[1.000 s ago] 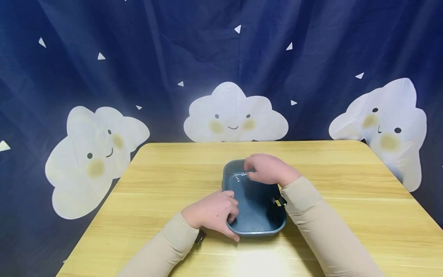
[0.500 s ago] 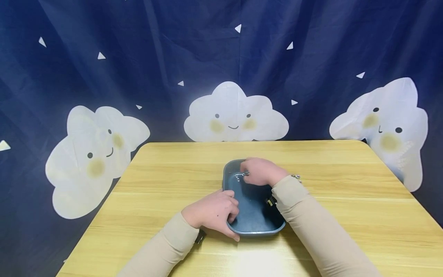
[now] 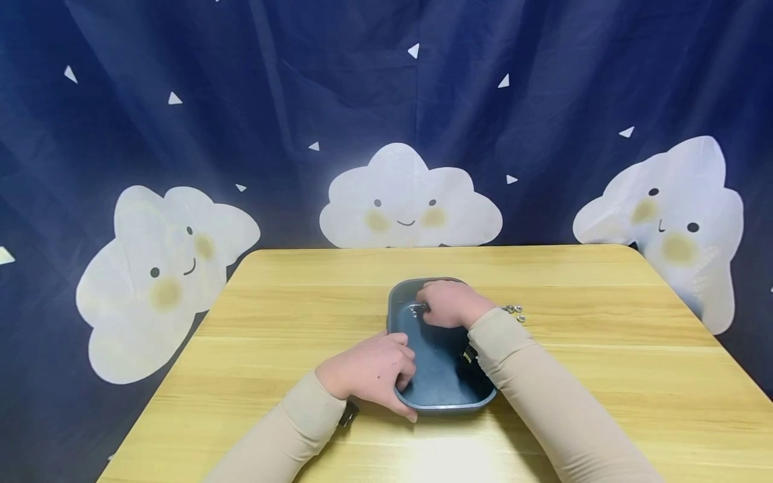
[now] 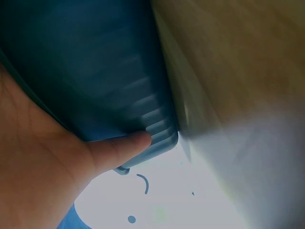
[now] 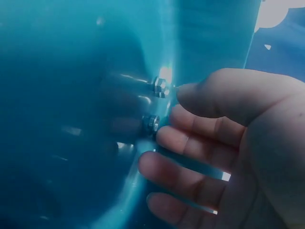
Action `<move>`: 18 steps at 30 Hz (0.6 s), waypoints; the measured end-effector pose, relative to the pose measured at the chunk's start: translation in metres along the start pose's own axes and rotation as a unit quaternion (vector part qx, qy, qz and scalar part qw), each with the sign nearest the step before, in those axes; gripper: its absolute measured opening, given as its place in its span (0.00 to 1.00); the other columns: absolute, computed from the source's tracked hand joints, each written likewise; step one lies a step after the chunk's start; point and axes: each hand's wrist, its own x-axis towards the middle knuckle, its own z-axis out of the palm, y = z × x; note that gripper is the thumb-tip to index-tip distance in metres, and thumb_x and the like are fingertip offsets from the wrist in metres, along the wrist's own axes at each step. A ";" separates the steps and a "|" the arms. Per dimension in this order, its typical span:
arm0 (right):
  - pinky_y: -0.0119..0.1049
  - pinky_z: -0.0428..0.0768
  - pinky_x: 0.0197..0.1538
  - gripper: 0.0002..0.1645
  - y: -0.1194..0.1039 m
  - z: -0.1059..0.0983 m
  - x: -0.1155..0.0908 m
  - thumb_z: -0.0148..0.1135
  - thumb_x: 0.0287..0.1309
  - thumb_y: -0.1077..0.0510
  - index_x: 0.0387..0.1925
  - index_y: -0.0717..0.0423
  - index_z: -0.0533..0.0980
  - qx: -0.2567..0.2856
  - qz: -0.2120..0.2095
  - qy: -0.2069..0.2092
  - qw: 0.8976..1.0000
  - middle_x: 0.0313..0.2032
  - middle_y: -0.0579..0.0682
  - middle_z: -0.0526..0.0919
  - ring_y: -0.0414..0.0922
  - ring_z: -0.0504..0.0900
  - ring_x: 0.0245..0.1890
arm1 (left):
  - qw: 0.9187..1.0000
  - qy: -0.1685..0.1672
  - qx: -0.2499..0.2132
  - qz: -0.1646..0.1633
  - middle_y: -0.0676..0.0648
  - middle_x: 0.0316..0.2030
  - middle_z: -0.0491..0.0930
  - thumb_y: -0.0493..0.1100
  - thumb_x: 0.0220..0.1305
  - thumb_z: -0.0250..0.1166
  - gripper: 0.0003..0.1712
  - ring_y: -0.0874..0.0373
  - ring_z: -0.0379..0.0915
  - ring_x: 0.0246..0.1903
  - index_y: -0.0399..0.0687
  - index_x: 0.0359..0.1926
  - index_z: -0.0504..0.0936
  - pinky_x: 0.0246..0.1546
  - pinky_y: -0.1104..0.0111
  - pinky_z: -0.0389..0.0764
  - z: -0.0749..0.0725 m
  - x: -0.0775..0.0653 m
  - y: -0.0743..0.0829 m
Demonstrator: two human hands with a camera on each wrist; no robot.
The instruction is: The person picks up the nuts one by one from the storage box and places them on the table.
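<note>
A dark blue rectangular tray (image 3: 441, 376) with rounded corners lies on the table. My left hand (image 3: 374, 369) grips its near left rim, fingers over the inside; in the left wrist view the thumb (image 4: 119, 150) presses the ribbed outer wall. My right hand (image 3: 449, 304) reaches into the far end of the tray. Small shiny metal nuts (image 3: 414, 310) lie there beside its fingertips. Seen from the right wrist, the thumb and fingers are loosely bent and apart, with one nut (image 5: 160, 87) just off the thumb tip and another nut (image 5: 152, 123) near the fingertips.
Several more metal nuts (image 3: 514, 310) lie on the wooden table (image 3: 604, 376), right of the tray, partly behind the right sleeve (image 3: 513, 349). A dark blue curtain (image 3: 290, 87) with white clouds hangs behind the table.
My right hand has moved left and slightly lower in the tray, towards the nuts. Its sleeve has uncovered the nuts on the table. The left hand and the tray have stayed put.
</note>
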 end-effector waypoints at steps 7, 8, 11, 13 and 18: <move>0.45 0.79 0.44 0.11 0.000 0.003 0.000 0.63 0.57 0.61 0.42 0.54 0.84 -0.013 -0.020 -0.004 1.000 0.38 0.48 0.81 0.46 0.78 0.35 | 1.000 -0.004 -0.001 -0.004 0.68 0.20 0.62 0.76 0.41 0.74 0.32 0.66 0.55 0.29 0.64 0.13 0.68 0.30 0.73 0.60 -0.001 0.000 0.000; 0.45 0.80 0.45 0.12 0.000 0.004 0.001 0.63 0.57 0.61 0.43 0.54 0.84 -0.015 -0.019 -0.005 1.000 0.38 0.49 0.81 0.46 0.79 0.36 | 1.000 -0.005 -0.001 -0.004 0.68 0.20 0.62 0.76 0.41 0.74 0.32 0.66 0.56 0.29 0.64 0.13 0.68 0.30 0.73 0.60 -0.001 0.000 0.000; 0.45 0.80 0.47 0.14 0.001 0.006 0.001 0.63 0.56 0.63 0.44 0.53 0.85 -0.020 -0.015 -0.009 1.000 0.40 0.49 0.82 0.47 0.81 0.40 | 1.000 -0.006 0.000 -0.006 0.68 0.20 0.62 0.76 0.41 0.74 0.32 0.66 0.56 0.30 0.64 0.13 0.68 0.30 0.73 0.60 -0.001 0.000 0.000; 0.42 0.79 0.43 0.11 0.001 0.007 0.002 0.63 0.55 0.64 0.38 0.51 0.85 -0.020 -0.017 -0.008 1.000 0.35 0.47 0.80 0.45 0.79 0.35 | 1.000 -0.007 0.001 -0.006 0.67 0.20 0.62 0.76 0.41 0.74 0.32 0.66 0.56 0.30 0.64 0.13 0.68 0.30 0.73 0.60 -0.001 0.000 0.000; 0.37 0.62 0.29 0.14 0.001 0.008 0.003 0.59 0.53 0.70 0.21 0.48 0.72 -0.017 -0.032 -0.007 0.999 0.21 0.44 0.63 0.43 0.61 0.23 | 1.000 -0.005 0.003 -0.005 0.67 0.20 0.62 0.77 0.41 0.74 0.32 0.66 0.56 0.30 0.64 0.13 0.68 0.30 0.73 0.60 0.000 0.000 0.000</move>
